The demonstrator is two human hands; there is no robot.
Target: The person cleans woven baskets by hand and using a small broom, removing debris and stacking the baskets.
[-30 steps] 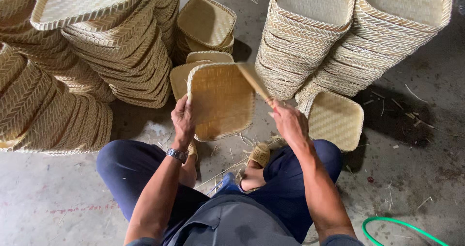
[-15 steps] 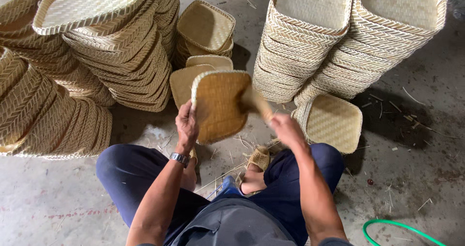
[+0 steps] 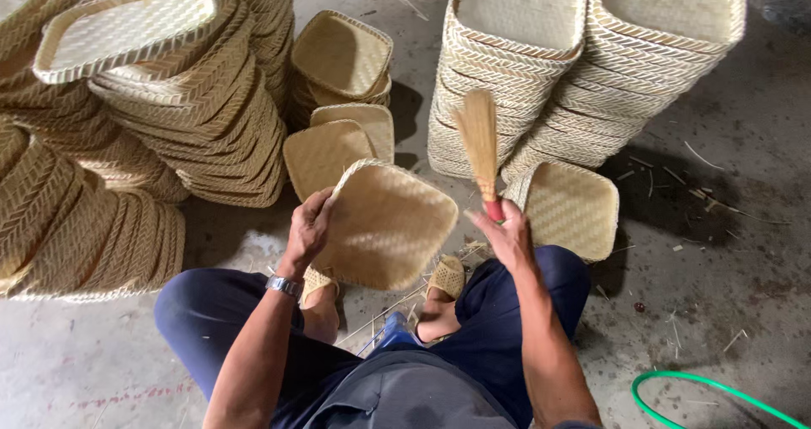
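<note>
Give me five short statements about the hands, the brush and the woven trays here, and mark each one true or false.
1. The left hand grips the edge of a woven tray. True.
2. The right hand holds a small brush with its bristles pointing up. True.
3. The brush handle is blue. False: it is red where it meets the hand.
4. A green hose lies on the floor at lower right. True.
5. The stacked trays stand on a table. False: they stand on the concrete floor.
</note>
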